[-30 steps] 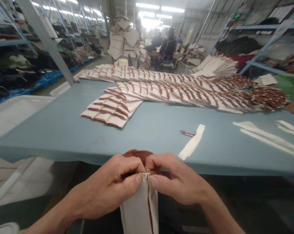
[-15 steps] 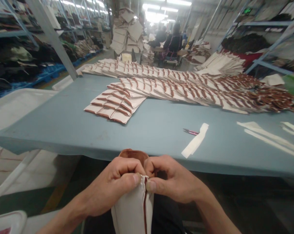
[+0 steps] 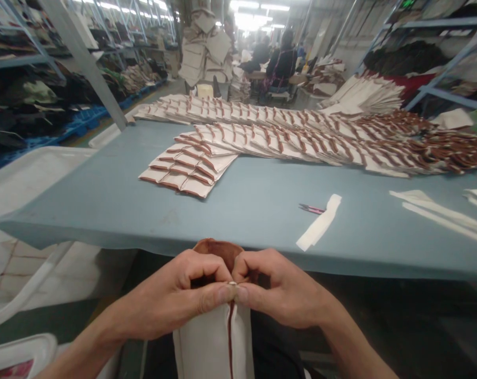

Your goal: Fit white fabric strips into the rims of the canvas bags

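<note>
Broad blue-green table (image 3: 116, 216) across the view, spread along its far side with long overlapping rows of cream, brown-edged pieces (image 3: 262, 138), and nearer, toward the left, with a short fanned stack (image 3: 183, 171) of the same sort. Next in size, a cream fabric piece (image 3: 201, 342), held just off the near edge of the table, above the lap. Probably light and pliable, perhaps stiffer along the seams, neither slippery nor fragile to judge by the matt surface; best taken by the top edge, either side of the dark line (image 3: 230, 337). Pointed with its brown part (image 3: 210, 250) up and toward the table, plain panel down toward the lap, long axis straight away from the wearer, alongside that line. Smaller, left grip (image 3: 179, 297) and right grip (image 3: 280, 292), both closed on the top edge, thumbs against bent forefingers, thumb tips together at the seam. Then, on the table, long pale strips (image 3: 447, 213) at the right, a shorter pale strip (image 3: 321, 223) nearer the middle, and, smallest, thread snips (image 3: 311, 209) against or partly under it.
</note>
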A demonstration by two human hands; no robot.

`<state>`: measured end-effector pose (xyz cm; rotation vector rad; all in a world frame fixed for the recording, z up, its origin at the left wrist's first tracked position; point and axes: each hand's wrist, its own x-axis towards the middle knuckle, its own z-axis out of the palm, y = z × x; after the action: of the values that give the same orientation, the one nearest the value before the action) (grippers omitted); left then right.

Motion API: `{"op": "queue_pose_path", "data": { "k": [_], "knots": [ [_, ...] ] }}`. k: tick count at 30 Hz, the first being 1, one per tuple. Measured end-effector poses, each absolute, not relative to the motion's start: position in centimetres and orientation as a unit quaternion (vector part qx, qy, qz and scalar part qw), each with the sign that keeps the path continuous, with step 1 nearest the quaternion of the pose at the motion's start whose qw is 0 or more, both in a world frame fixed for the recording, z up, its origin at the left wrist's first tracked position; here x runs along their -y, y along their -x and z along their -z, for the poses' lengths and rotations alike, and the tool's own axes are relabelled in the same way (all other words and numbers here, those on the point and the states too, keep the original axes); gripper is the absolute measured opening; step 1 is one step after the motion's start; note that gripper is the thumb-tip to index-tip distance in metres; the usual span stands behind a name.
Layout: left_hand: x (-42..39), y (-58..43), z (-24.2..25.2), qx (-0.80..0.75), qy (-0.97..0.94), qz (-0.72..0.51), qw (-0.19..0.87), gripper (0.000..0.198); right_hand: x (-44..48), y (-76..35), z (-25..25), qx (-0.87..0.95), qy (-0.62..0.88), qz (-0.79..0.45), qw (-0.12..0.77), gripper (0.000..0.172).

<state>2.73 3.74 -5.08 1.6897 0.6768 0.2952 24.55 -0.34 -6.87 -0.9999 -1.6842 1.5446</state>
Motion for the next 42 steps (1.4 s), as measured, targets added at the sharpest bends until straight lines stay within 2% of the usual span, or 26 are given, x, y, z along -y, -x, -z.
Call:
{"op": "queue_pose_path", "data": {
  "k": [5, 10, 14, 17, 19, 23, 26, 32, 37, 42],
  "knots": [
    [-4.2, -2.4, 4.7, -0.286, -0.758, -0.098, 0.578, 0.034, 0.2, -24.7, 6.5, 0.667, 0.402, -0.544, 0.313, 0.025],
    [-4.4, -2.3, 4.1, -0.308, -0.811, -0.079, 0.491, 0.029, -0.4, -24.2, 5.7, 0.709, 0.418, -0.480, 0.305, 0.016],
    [-3.9, -2.2, 4.3, -0.388, -0.767, -0.142, 0.490, 0.036, -0.2, -23.4, 5.7, 0.705, 0.462, -0.381, 0.381, 0.003],
    [-2.9, -2.5, 4.9, -0.430, -0.740, -0.207, 0.474, 0.037, 0.7, -22.9, 5.9, 0.677, 0.506, -0.350, 0.404, 0.010],
    [-2.2, -2.8, 5.3, -0.444, -0.732, -0.246, 0.454, 0.035, 1.4, -22.6, 5.9, 0.663, 0.529, -0.355, 0.392, 0.008],
    [-1.4, -3.4, 5.7, -0.448, -0.727, -0.307, 0.419, 0.029, 1.9, -22.2, 5.9, 0.635, 0.579, -0.369, 0.354, 0.018],
    [-1.3, -3.7, 5.7, -0.435, -0.730, -0.331, 0.410, 0.026, 1.8, -21.9, 5.6, 0.631, 0.595, -0.361, 0.342, 0.016],
    [-0.8, -4.0, 6.8, -0.467, -0.666, -0.360, 0.457, 0.031, 1.7, -21.4, 5.8, 0.640, 0.614, -0.307, 0.346, 0.009],
    [0.2, -4.3, 10.1, -0.482, -0.531, -0.374, 0.589, 0.036, 2.6, -21.3, 8.5, 0.602, 0.626, -0.360, 0.342, 0.014],
    [1.6, -5.2, 12.9, -0.509, -0.393, -0.397, 0.655, 0.039, 4.1, -20.7, 11.0, 0.595, 0.649, -0.310, 0.359, 0.009]
  ]
}}
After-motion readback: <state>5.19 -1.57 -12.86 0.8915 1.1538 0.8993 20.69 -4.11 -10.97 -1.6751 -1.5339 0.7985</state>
